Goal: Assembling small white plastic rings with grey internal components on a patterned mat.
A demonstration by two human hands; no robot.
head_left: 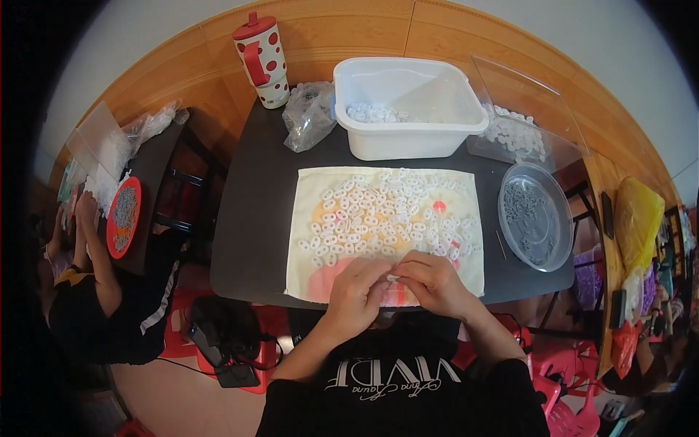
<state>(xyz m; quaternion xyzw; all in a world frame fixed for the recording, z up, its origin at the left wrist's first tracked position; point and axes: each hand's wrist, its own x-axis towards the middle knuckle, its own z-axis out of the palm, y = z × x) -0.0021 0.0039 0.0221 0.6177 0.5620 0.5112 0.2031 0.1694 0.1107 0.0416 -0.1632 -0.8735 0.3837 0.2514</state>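
My left hand (355, 291) and my right hand (437, 282) meet over the near edge of a pale yellow towel (309, 200). Both are closed, fingertips pinching one small white plastic piece (393, 278) between them. The fingers hide most of that piece. Just beyond them, many small white two-holed plastic pieces (368, 211) lie scattered across the towel. To the right stands a round clear tub (559, 251) of small grey metal parts (526, 202), too small to name surely. A thin stick-like thing (501, 245) lies between the towel and this tub.
A white plastic basin (415, 142) with white pieces inside stands behind the towel. Beside it are a clear lidded box (575, 146), a crumpled plastic bag (309, 116) and a spotted tumbler (266, 69). At far left, another person's arm (102, 262) is near a red tray (116, 240).
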